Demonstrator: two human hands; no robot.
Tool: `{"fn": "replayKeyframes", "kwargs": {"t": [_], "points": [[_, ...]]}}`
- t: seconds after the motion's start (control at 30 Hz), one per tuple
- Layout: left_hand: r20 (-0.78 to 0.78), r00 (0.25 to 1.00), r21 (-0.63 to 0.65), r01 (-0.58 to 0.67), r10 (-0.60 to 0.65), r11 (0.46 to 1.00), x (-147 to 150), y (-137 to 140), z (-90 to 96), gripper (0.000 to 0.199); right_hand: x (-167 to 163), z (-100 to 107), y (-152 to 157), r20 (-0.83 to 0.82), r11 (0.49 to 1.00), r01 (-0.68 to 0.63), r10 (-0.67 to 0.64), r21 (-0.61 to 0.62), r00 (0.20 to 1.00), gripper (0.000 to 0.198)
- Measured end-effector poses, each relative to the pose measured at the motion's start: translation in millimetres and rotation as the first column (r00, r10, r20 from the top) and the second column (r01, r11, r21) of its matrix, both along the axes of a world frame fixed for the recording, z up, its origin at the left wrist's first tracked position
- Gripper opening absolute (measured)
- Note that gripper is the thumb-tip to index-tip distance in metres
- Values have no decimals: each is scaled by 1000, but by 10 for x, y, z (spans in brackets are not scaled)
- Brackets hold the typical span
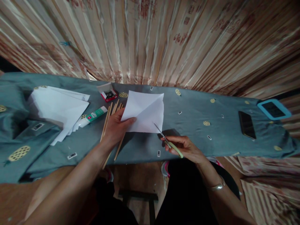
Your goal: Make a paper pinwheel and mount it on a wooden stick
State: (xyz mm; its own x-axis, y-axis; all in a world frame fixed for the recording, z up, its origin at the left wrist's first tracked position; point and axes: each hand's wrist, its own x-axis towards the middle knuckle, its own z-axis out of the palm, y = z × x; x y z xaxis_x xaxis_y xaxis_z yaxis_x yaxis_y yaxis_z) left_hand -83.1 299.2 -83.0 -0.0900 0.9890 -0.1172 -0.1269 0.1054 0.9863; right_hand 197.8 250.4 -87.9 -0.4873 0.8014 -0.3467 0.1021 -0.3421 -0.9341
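Observation:
A square sheet of white paper with a diagonal crease is held up over the cloth. My left hand grips it at its left edge, thumb on top and fingers underneath. In my right hand is a pair of scissors with pale green handles, fingers closed round them. The scissor blades point up and left, over the paper's lower right corner; whether they are cutting into it I cannot tell. Several thin wooden sticks lie below and beside my left hand, partly hidden by it.
A stack of white paper lies at the left, with a green and white glue tube beside it. Behind the sticks stands an open red box of small dark pieces. A phone and a blue-framed device lie right on the grey-blue cloth.

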Motion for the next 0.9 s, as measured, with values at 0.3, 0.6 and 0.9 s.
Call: {"fn": "replayKeyframes", "kwargs": {"t": [0.3,0.6,0.9], "points": [[21,1000,0,-10,10,1000,-9,3,-27,44,-38,5,-12,51,999,43,-42,-23,998,46],[44,999,0,11,-10,1000,-27,8,-35,41,-58,29,-1,80,997,69,-66,-34,995,44],[22,1000,-4,11,-11,1000,-21,10,-28,42,-75,33,-5,67,996,85,-82,-38,994,42]]}}
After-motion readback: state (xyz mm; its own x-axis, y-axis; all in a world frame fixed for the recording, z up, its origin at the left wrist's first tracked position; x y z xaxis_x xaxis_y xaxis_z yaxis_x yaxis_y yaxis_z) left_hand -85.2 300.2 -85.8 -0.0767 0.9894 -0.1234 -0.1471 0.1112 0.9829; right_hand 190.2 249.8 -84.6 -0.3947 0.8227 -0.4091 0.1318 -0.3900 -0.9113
